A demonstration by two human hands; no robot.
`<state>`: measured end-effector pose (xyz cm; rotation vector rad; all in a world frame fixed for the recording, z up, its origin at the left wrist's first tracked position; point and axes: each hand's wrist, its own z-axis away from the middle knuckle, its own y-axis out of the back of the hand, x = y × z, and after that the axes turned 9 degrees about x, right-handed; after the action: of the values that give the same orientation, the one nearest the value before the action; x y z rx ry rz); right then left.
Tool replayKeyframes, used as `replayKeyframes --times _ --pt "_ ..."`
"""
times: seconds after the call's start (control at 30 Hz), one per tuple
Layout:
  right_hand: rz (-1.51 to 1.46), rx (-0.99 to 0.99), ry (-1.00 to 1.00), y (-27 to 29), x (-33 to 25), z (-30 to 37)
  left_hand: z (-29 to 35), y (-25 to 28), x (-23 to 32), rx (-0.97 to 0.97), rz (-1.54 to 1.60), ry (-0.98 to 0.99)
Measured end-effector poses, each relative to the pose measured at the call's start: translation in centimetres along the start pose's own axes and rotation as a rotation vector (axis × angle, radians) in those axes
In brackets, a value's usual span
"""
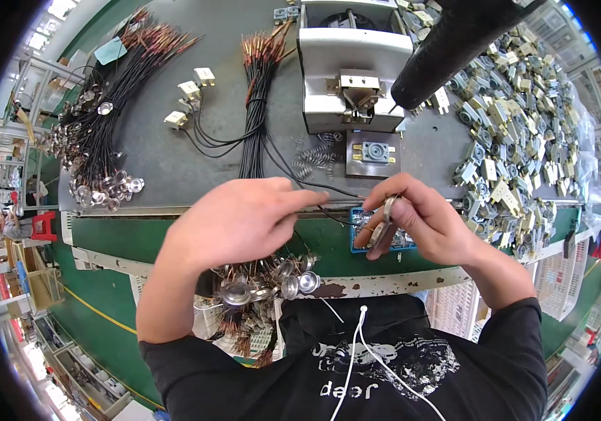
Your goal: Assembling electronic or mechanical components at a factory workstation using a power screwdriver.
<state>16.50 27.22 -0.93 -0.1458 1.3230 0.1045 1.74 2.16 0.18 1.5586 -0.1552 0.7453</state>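
Observation:
My right hand [423, 223] pinches a round metal cap [384, 223] between thumb and fingers, above the table's near edge. Black wires [342, 191] stretch between the cap and the wire bundle. My left hand [244, 219] is slightly blurred beside them. Its index finger points right along the wires, thumb apart, with nothing plainly gripped; whether it touches them I cannot tell. Behind the hands lies a bundle of black wires [255, 137] with reddish ends. A grey rectangular connector [374, 152] rests on a metal block below the white bench machine [357, 63].
White connectors [189, 90] on leads lie left of the bundle; loose springs [316, 156] lie right of it. Another wire bundle [100, 105] is far left. Connector parts [507, 140] heap at right. A blue tray [403, 242] and capped wires [262, 281] sit near me. A black tube [441, 56] overhangs.

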Motion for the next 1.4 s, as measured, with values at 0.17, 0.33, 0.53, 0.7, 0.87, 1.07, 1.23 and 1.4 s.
replayKeyframes --times 0.17,0.33,0.53,0.7,0.87,1.07,1.23,1.4 --pt "-0.049 0.001 0.059 1.0 2.4 0.3 0.3 0.1 0.9 -0.025 -0.035 0.033" --pt "0.311 -0.183 0.264 -1.2 4.5 1.2 0.1 1.4 0.6 0.041 0.112 0.07" --pt "0.739 -0.044 0.568 -5.7 3.0 2.6 -0.3 0.2 0.8 0.042 0.049 -0.001" --pt "1.024 0.49 0.956 -3.5 -0.5 0.4 -1.3 0.3 1.0 0.037 0.055 0.014" --pt "1.096 0.36 0.776 -1.3 -1.4 -0.3 -2.1 -0.7 0.4 -0.01 -0.016 -0.024" --pt "1.32 0.18 0.691 -0.7 1.3 -1.1 -2.5 -1.1 0.4 0.004 0.02 0.019" --pt "0.655 0.103 0.121 2.0 1.1 -2.4 -2.6 1.0 -1.3 0.176 0.178 0.281" --pt "0.833 0.246 0.234 4.2 1.8 -1.4 -4.0 -0.1 -0.7 0.452 0.126 0.039"
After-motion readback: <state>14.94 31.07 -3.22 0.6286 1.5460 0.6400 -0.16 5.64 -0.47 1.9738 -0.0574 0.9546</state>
